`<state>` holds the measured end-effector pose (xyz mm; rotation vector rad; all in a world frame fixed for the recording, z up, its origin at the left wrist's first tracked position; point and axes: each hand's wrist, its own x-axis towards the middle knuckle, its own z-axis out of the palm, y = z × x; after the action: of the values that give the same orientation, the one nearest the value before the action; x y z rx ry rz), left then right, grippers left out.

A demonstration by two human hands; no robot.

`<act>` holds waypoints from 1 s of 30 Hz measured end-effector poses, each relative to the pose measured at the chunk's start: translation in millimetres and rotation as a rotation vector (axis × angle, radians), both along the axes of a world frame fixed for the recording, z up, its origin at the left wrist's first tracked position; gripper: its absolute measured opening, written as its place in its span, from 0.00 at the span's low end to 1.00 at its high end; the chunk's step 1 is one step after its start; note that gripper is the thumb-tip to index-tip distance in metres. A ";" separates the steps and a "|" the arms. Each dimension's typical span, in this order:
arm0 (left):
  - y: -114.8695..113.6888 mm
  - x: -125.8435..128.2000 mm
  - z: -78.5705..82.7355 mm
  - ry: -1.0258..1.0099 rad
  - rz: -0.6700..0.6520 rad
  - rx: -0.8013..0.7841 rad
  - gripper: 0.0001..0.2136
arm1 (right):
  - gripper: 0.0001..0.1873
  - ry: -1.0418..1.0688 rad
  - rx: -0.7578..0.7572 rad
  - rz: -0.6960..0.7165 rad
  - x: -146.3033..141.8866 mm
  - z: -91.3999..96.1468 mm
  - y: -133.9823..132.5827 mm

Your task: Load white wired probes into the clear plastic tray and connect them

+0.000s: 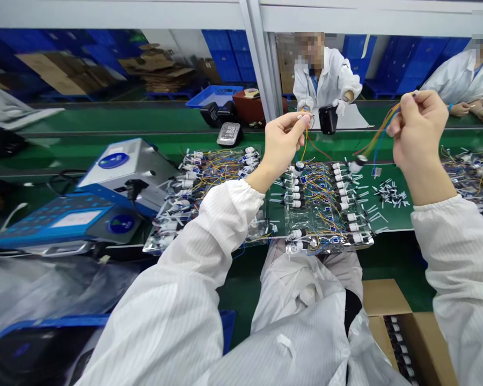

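Observation:
My right hand [421, 128] is raised over the bench, its fingers pinched on a bundle of coloured wires [386, 126]. A small white-and-black cylindrical part [358, 163] hangs at the lower end of these wires, and a small square piece [377, 171] dangles near it. Raised to the left, my left hand [285, 139] pinches thin wires [305, 143], yellow and red among them, near a small white tip. Below both hands lies a clear plastic tray [317, 220] with rows of similar wired cylinders. Where the left-hand wires end among the tray's tangle, I cannot tell.
Another wired-parts tray [209, 177] lies left, beside a blue-and-grey machine [104, 193]. Short pale tubes [390, 193] are heaped right of the middle tray. A blood pressure monitor [229, 134] rests across the bench. A co-worker [326, 75] holds a black device opposite. An open carton [386, 297] stands below.

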<state>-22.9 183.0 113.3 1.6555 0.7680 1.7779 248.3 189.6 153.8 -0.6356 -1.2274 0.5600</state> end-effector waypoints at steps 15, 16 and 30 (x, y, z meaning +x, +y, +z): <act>-22.8 -37.2 22.0 0.000 -0.094 -0.034 0.18 | 0.20 -0.077 -0.084 -0.117 50.1 -38.4 28.9; -29.1 -35.2 21.8 -0.003 -0.101 -0.031 0.17 | 0.20 -0.093 -0.123 -0.081 47.9 -45.0 30.3; -79.0 -3.8 15.5 0.054 -0.144 -0.152 0.06 | 0.23 -0.552 -0.281 0.409 -66.9 -96.7 -70.6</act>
<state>-26.6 104.0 128.7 1.6206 0.7678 1.5428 181.4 119.0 57.1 -0.8120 -1.8384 0.9495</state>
